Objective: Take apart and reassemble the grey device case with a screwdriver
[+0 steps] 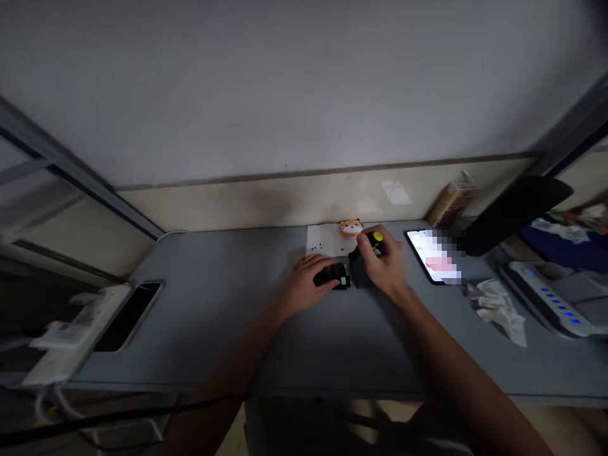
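My left hand (304, 283) is closed around a small black device (332, 276) on the grey desk, with its fingers over the top and the thumb along the near side. In my right hand (388, 265) is a screwdriver (377, 237) with a black handle and a yellow end cap, tilted down towards the device. Whether its tip touches the device cannot be made out. Just behind both hands lies a white sheet of paper (327, 234) with several tiny dark screw-like pieces (317, 247) on it. An orange and white animal-face item (351, 228) sits at the paper's back edge.
To the right lie a lit phone (434, 259), crumpled tissue (496, 310) and a charging dock (551, 297) with blue lights. A carton (451, 204) and a tall black object (517, 212) stand behind them. Another phone (128, 316) and a white power strip (80, 335) are at left.
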Tool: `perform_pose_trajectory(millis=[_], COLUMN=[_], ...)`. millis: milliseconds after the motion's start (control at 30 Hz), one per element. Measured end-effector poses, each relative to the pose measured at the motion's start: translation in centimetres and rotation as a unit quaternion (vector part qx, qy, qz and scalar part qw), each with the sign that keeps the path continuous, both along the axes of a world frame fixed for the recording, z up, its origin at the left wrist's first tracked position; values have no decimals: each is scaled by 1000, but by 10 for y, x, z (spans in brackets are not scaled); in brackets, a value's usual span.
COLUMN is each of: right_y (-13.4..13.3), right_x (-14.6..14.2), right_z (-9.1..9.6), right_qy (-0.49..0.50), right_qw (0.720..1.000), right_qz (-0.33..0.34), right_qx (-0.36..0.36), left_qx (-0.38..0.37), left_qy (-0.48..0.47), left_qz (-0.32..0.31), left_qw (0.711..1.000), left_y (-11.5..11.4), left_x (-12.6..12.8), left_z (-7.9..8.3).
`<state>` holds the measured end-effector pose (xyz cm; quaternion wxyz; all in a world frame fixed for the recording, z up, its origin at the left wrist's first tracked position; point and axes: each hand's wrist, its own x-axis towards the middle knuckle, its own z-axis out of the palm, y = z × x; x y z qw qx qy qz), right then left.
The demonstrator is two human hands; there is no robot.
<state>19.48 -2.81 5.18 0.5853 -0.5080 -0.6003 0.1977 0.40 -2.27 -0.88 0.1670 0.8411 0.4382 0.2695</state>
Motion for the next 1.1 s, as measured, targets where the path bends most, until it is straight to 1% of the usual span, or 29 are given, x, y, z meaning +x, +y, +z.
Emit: perform_pose_trajectory(millis=[133,233,333,633,767,933,1100], right_y=[3,6,7,7,7,8,7], right_x=[0,0,1,2,1,1,-3], right_z=[-6,-10,-12,-14,-16,-17,-19], right_qy=[-18,-36,-48,-48,-55,-74,-84], right_qw=[1000,999,999,999,998,997,996], right_qz=[-16,-13,-5,-13,-8,12,36], right_qx=[-11,-17,-12,-15,2,30,19], left_qx=[-13,-17,-19,-24,-34,-45,-40], left_qy=[48,62,59,46,46,50,40], left_qz=[-44,-54,-48,-36,-32,-21,-19], left_qw=[998,996,997,998,998,997,998], left_y=[0,1,2,4,5,4,3], left_x=[-4,-6,-5,-5,-4,-2,-1], left_z=[0,-2,-3,-5,-3,-2,-1])
